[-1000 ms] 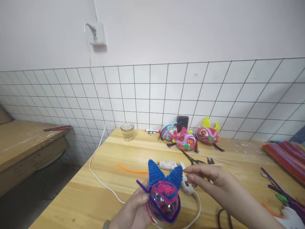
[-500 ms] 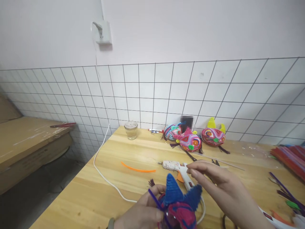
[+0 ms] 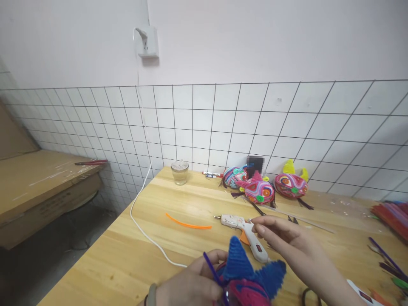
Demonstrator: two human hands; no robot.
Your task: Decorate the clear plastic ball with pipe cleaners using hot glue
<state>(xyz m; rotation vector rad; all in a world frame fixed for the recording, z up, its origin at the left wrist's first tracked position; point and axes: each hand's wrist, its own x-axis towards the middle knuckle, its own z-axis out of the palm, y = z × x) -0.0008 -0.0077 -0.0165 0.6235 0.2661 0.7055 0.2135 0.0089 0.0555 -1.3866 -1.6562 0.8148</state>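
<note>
My left hand (image 3: 194, 282) is closed around a magenta and blue yarn-like craft animal (image 3: 248, 293) with two fuzzy blue ears (image 3: 237, 257). A purple pipe cleaner (image 3: 213, 268) sticks up against its side by my fingers. The animal's lower part is cut off by the bottom of the view. My right hand (image 3: 293, 242) hovers to the right of the ears, fingers loosely bent with a gap to the thumb and nothing visible between them. Just behind its fingertips lies a white glue gun (image 3: 255, 244) with an orange trigger, its nozzle facing left.
An orange strip (image 3: 188, 225) lies left of the glue gun. Several finished craft animals (image 3: 259, 189) stand by the tiled wall, near a glass jar (image 3: 180, 173). A white cord (image 3: 143, 229) runs to the wall socket. Pipe cleaners (image 3: 390, 219) and a second glue gun (image 3: 361, 293) are at right.
The view has shifted slightly, moving the scene rightward. The craft animal in my left hand has tilted a little and sits lower. My right hand keeps nearly the same pose beside the glue gun.
</note>
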